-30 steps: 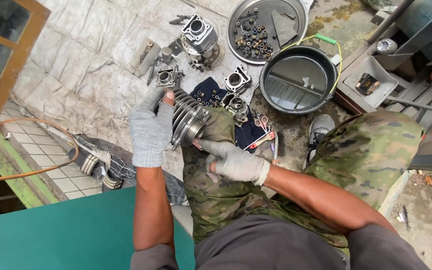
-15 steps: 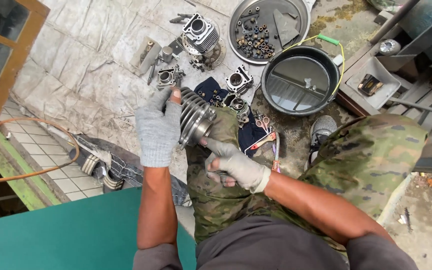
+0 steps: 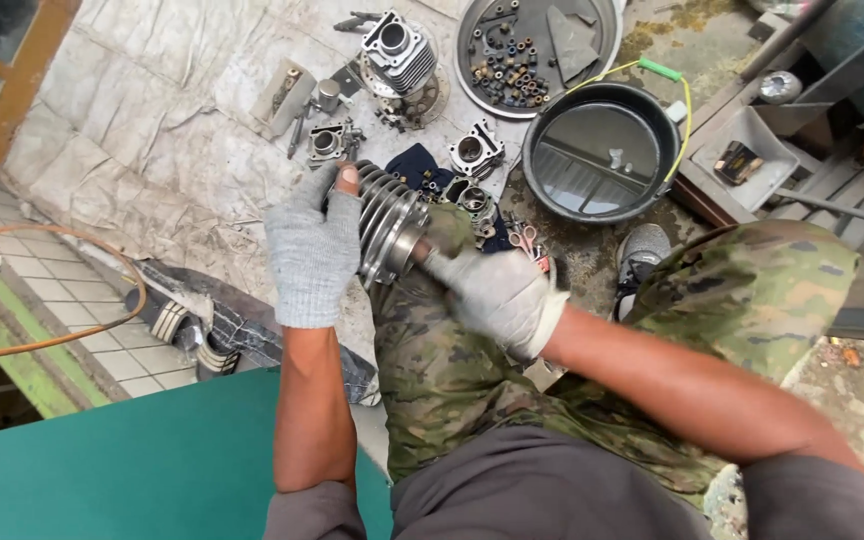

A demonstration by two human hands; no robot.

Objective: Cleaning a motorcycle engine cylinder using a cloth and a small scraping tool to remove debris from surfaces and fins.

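The left hand [image 3: 312, 250], in a grey knit glove, is wrapped around the finned grey metal engine cylinder [image 3: 388, 228], fingers curled over the far side of the fins with one bare fingertip showing through a hole in the glove. The right hand [image 3: 497, 290], in a dirty pale glove, is closed and pressed against the open end of the cylinder; whether it grips a small tool or a rag there is hidden by the glove. The cylinder is held in the air above the person's camouflage-trousered knee [image 3: 432, 360], lying sideways between the two hands, left hand on its body, right hand touching its mouth.

To work the bore well, the left hand should probably keep a firm hold across several fins so the part does not twist, while the right works squarely in line with the opening.

Below, on the stained grey cloth [image 3: 152, 130] spread over the ground, lie a second silver engine cylinder [image 3: 397, 45], small carburettor-like metal parts [image 3: 327, 140], a round metal tray of bolts [image 3: 537, 50] and a black basin of dark liquid [image 3: 602, 150] near the cloth's right edge.
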